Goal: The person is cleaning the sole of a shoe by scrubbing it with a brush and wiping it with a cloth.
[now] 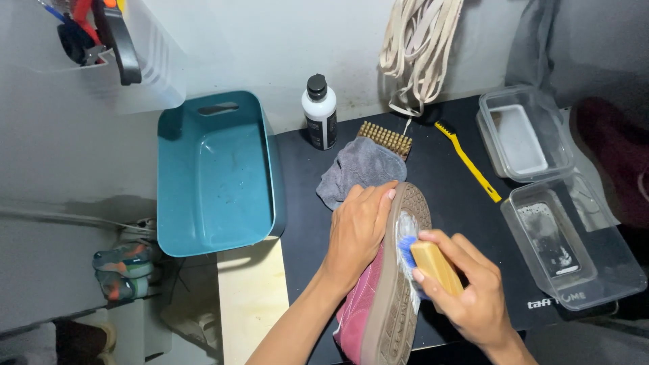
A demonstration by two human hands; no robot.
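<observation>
Black mat (446,203) covers the work table against a pale wall; left hand (358,233) clasps a pink suede shoe (368,307) tipped on its side, tan sole facing right, foam on the sole. Right hand (466,290) grips a wooden brush (433,267) (blue bristles pressed to the sole). Around: teal tub (216,176), grey cloth (358,169), white bottle (320,111), yellow brush (470,162), two clear plastic boxes (574,236), laces (419,47) hanging on the wall.

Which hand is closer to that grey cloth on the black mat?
Left. The left hand, gripping the maroon shoe, nearly touches the crumpled grey cloth; the right hand is farther away.
</observation>
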